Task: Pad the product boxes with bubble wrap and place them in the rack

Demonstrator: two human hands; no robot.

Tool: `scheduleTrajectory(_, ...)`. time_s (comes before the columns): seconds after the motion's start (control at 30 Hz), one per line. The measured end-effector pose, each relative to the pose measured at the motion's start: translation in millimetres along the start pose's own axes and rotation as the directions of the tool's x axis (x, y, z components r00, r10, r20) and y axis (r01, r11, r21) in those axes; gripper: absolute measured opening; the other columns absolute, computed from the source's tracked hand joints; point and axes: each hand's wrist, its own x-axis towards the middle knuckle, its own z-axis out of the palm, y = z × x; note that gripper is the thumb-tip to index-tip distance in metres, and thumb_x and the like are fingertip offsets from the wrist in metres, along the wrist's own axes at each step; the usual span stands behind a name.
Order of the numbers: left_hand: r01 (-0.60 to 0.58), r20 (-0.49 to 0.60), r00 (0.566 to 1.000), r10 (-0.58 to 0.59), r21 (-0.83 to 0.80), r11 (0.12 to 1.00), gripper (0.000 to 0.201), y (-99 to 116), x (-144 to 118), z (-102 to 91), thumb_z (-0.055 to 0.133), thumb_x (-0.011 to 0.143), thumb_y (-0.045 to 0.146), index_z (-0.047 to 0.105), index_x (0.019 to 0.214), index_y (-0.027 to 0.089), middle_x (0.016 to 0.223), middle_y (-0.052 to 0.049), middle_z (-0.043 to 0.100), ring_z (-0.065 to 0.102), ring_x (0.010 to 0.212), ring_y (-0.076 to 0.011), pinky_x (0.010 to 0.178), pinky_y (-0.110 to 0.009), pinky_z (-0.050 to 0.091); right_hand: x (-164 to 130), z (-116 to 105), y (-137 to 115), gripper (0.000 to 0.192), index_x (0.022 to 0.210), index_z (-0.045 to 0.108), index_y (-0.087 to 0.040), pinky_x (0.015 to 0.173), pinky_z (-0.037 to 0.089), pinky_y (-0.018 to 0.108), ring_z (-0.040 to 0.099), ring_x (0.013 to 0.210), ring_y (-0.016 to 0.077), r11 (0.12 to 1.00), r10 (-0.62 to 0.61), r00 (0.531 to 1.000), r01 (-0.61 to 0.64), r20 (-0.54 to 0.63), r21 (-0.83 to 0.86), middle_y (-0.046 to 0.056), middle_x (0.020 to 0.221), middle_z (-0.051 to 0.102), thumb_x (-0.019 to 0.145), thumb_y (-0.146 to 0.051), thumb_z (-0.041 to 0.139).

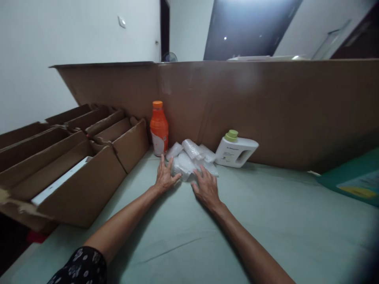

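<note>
A heap of bubble-wrap bundles [192, 152] lies on the pale green tabletop [177, 228], against the cardboard wall. At its left front edge is my left hand [165, 175], fingers spread and thumb out toward the wrap. My right hand [206, 187] rests at the front right of the same heap, fingers apart and fingertips at the plastic. Neither hand is closed around anything. Behind my left hand stands an orange bottle [159, 128] with an orange cap. Right of the heap is a white jug [236, 152] with a green cap and a handle opening.
Cardboard dividers [89, 177] form open compartments at the left; a white flat item [62, 181] sits in one. A tall cardboard panel [281, 114] closes off the back. At the far right edge is a green container [352, 177] with a label.
</note>
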Motion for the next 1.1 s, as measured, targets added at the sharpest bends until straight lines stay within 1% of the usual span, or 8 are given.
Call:
scheduleTrajectory(0.23, 0.038, 0.037, 0.999, -0.036, -0.043, 0.998, 0.087, 8.2, -80.7, -15.8, 0.060, 0.087, 0.034, 0.019, 0.159, 0.009, 0.168, -0.024, 0.004, 0.007, 0.155, -0.0407, 0.123, -0.059, 0.013, -64.9, 14.3, -15.5, 0.038, 0.130, 0.060, -0.016, 0.100, 0.043, 0.044, 0.056, 0.126, 0.0304, 0.984, -0.170, 0.967, 0.154, -0.190, -0.095, 0.019, 0.144, 0.057, 0.095, -0.028, 0.052)
scheduleTrajectory(0.43, -0.178, 0.190, 0.963, 0.193, -0.091, 0.980, 0.057, -5.2, -212.7, -32.3, 0.066, 0.082, 0.030, 0.058, 0.138, 0.019, 0.158, -0.018, 0.041, 0.027, 0.151, -0.0396, 0.121, -0.064, 0.018, -116.7, 19.8, -33.9, 0.035, 0.125, 0.066, -0.017, 0.100, 0.046, 0.047, 0.058, 0.124, 0.0316, 0.973, -0.229, 0.957, 0.223, -0.179, -0.052, 0.016, 0.135, 0.064, 0.096, -0.024, 0.049)
scheduleTrajectory(0.5, -0.288, 0.073, 0.953, 0.295, -0.095, 0.953, 0.052, -17.5, -251.8, -47.1, 0.065, 0.085, 0.030, 0.058, 0.136, 0.024, 0.156, -0.016, 0.044, 0.033, 0.148, -0.0376, 0.118, -0.063, 0.030, -135.4, 19.7, -43.7, 0.036, 0.126, 0.065, -0.016, 0.099, 0.048, 0.049, 0.059, 0.124, 0.0326, 0.965, -0.263, 0.948, 0.261, -0.177, -0.038, 0.017, 0.137, 0.064, 0.095, -0.024, 0.050)
scheduleTrajectory(0.57, -0.234, -0.239, 0.945, 0.225, -0.008, 0.972, 0.054, -31.0, -275.7, -76.2, 0.060, 0.090, 0.024, 0.050, 0.143, 0.027, 0.159, -0.014, 0.038, 0.031, 0.149, -0.0351, 0.115, -0.059, 0.036, -157.9, 19.8, -57.0, 0.039, 0.130, 0.063, -0.017, 0.100, 0.048, 0.049, 0.059, 0.126, 0.0332, 0.944, -0.327, 0.930, 0.330, -0.166, -0.008, 0.017, 0.140, 0.062, 0.094, -0.026, 0.053)
scheduleTrajectory(0.67, 0.038, -0.693, 0.720, 0.033, 0.087, 0.995, 0.069, -52.5, -279.9, -140.0, 0.062, 0.091, 0.025, 0.034, 0.153, 0.028, 0.165, -0.014, 0.023, 0.023, 0.152, -0.0352, 0.120, -0.061, 0.028, -193.4, 20.0, -80.8, 0.048, 0.139, 0.056, -0.021, 0.105, 0.047, 0.049, 0.053, 0.134, 0.0317, 0.890, -0.428, 0.890, 0.446, -0.156, 0.098, 0.014, 0.148, 0.055, 0.091, -0.028, 0.057)
scheduleTrajectory(0.73, 0.164, -0.793, 0.606, -0.058, 0.053, 0.985, 0.077, -68.1, -267.9, -179.4, 0.067, 0.088, 0.034, 0.030, 0.155, 0.025, 0.165, -0.016, 0.020, 0.022, 0.152, -0.0366, 0.120, -0.060, 0.028, -211.6, 19.9, -94.4, 0.051, 0.141, 0.053, -0.023, 0.107, 0.046, 0.049, 0.050, 0.138, 0.0302, 0.861, -0.453, 0.875, 0.479, -0.170, 0.172, 0.012, 0.152, 0.051, 0.090, -0.027, 0.059)
scheduleTrajectory(0.9, 0.239, -0.719, 0.632, -0.288, -0.173, 0.955, 0.059, -100.6, -235.4, -218.3, 0.066, 0.084, 0.044, 0.054, 0.136, 0.021, 0.158, -0.018, 0.032, 0.037, 0.146, -0.0371, 0.118, -0.055, 0.033, -227.8, 21.3, -105.6, 0.046, 0.136, 0.056, -0.023, 0.105, 0.049, 0.049, 0.052, 0.136, 0.0293, 0.864, -0.391, 0.897, 0.435, -0.208, 0.252, 0.012, 0.148, 0.055, 0.090, -0.023, 0.059)
scheduleTrajectory(1.1, 0.232, -0.705, 0.658, -0.265, -0.144, 0.962, 0.054, -104.0, -220.5, -233.5, 0.073, 0.074, 0.039, 0.059, 0.122, 0.018, 0.164, -0.018, 0.016, 0.023, 0.151, -0.0389, 0.122, -0.053, 0.024, -231.3, 20.3, -105.6, 0.041, 0.131, 0.062, -0.024, 0.106, 0.049, 0.050, 0.054, 0.134, 0.0291, 0.884, -0.331, 0.930, 0.365, -0.162, 0.291, 0.012, 0.146, 0.058, 0.090, -0.023, 0.059)
